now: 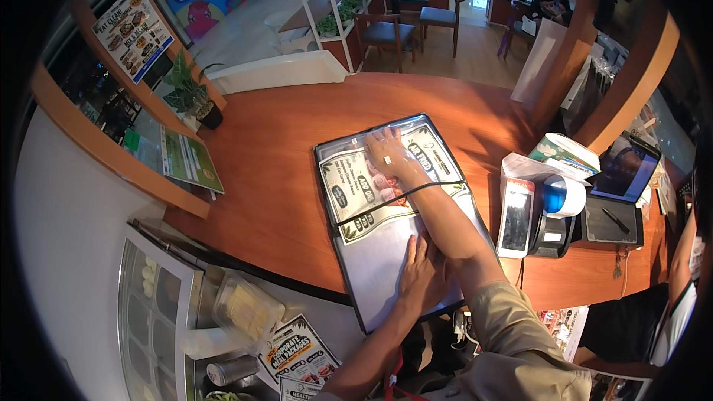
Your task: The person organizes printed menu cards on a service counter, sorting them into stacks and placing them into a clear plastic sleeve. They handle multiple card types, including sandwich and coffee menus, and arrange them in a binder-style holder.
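A large menu folder point(379, 267) with black edging and clear plastic pages lies aslant on the wooden counter, its lower corner past the front edge. Printed menu sheets point(340, 192) show in its upper half. My right hand point(385, 151) rests flat near the folder's top, fingers spread; I cannot tell whether clear plastic covers it. A thin black cord point(384, 202) crosses the folder and appears to pass over my right forearm. My left hand point(422, 274) lies on the pale lower half, partly hidden by the right arm. Neither hand grips anything visible.
Right of the folder stand a payment terminal point(515, 217), a paper-roll printer point(557, 217) and a tablet point(626, 167). A potted plant point(209, 114) is at left. Below are a plastic container point(248, 303) and a metal shaker point(231, 370). Another person's arm point(682, 259) is at right.
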